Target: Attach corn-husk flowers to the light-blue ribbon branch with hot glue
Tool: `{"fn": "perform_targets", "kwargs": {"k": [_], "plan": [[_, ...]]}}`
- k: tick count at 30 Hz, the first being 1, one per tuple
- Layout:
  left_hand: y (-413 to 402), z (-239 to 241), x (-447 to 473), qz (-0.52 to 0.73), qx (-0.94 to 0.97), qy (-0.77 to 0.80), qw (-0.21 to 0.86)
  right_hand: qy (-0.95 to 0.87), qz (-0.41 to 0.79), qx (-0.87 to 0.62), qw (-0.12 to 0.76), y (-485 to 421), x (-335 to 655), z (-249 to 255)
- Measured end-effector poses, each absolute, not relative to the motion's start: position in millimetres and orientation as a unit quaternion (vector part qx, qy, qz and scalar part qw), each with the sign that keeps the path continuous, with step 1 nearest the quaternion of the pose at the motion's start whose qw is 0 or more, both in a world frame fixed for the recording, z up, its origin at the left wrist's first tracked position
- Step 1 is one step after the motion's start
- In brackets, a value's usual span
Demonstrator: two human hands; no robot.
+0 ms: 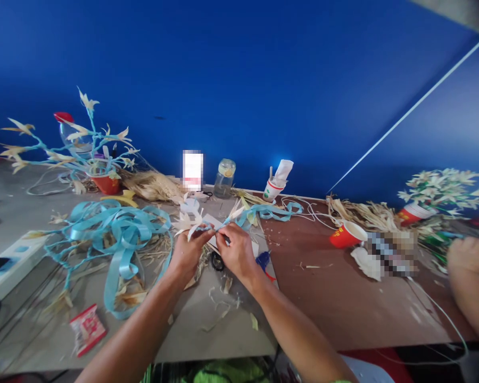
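Observation:
My left hand (pixel 189 250) pinches a ribbon-wrapped flower stem (pixel 207 229) in the middle of the table. Pale husk-like flowers (pixel 189 219) stick out just above its fingers. Close beside it, my right hand (pixel 237 250) has its fingers closed at the stem's other end, where another pale bud (pixel 236 213) and light blue ribbon (pixel 259 211) show. What lies between the right fingertips is mostly hidden. Left of my hands is a loose heap of the same blue ribbon (pixel 123 231), and ribbon-wrapped branches (pixel 66 260) lie by it. Below my hands sits a small black coil (pixel 217 260).
At the back left, a red cup (pixel 106 183) holds blue flower branches. Dried husks (pixel 155 186), a glass jar (pixel 223 181) and a white cup (pixel 273 189) line the wall. A red paper cup (pixel 347 234) is tipped. Another person's hand (pixel 469 258) rests at right. A snack packet (pixel 88 330) lies in front.

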State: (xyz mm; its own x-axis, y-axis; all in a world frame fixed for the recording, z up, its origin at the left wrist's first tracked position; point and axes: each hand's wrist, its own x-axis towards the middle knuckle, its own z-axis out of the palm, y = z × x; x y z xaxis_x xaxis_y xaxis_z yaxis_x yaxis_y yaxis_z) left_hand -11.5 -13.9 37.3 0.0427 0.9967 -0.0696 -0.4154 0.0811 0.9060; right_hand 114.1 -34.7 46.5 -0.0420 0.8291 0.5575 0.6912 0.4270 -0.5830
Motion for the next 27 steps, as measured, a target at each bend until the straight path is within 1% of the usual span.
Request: {"fn": "perform_targets", "kwargs": {"k": [6,12,17,19,23,25,27], "plan": [[-14.4,40.5,-11.5,0.553,0.365,0.391,0.639,-0.713,0.091,-0.541,0.437,-31.7,120.7,47.4],[-18.1,39.3,-6.9,0.572,0.374,0.406,0.606,-0.702,0.127,-0.519,0.471,-30.5,118.4,49.0],[-14.6,37.4,-12.9,0.574,0.393,0.449,0.561,-0.671,0.133,-0.528,0.503,-31.9,122.5,53.3],[-12.9,37.1,-14.4,0.562,0.379,0.429,0.597,-0.668,0.148,-0.521,0.51,-32.8,124.1,54.7],[-12.4,36.9,-12.8,0.476,0.313,0.308,0.762,-0.676,0.206,-0.488,0.512,-35.5,122.3,58.1],[-12.5,35.4,-11.7,0.462,0.289,0.265,0.796,-0.673,0.234,-0.472,0.518,-36.8,120.1,59.6],[-12.4,33.1,-11.3,0.466,0.279,0.241,0.804,-0.669,0.263,-0.454,0.526,-37.3,118.2,59.8]]}}
